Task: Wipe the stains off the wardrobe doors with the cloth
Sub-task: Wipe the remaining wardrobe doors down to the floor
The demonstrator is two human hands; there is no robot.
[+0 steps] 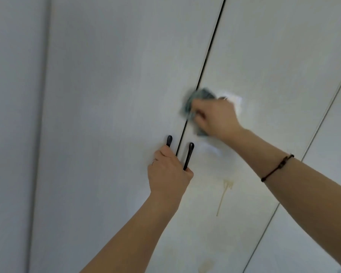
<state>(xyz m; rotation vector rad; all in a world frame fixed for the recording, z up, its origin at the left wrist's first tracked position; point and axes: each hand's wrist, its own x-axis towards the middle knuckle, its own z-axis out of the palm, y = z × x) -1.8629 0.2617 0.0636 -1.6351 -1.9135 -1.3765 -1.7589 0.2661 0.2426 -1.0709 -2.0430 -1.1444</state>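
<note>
Right hand (215, 117) fingers clamped on cloth (197, 97) against wardrobe door (264, 56), left hand (169, 174) fingers curled round handle (169, 140), stain (225, 187) at 6 o'clock

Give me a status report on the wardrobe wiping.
Left hand grips black handles. Right hand holds cloth against right door. Yellow drip stain below, unwiped. Nothing blocking.

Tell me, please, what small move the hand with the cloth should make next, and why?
Probably slide the cloth down the right door to the yellow drip stain. The right hand holds the cloth against that door above the handles, while the stain lies lower, not yet wiped. The left hand grips the handles, so the doors look steadied.
</note>
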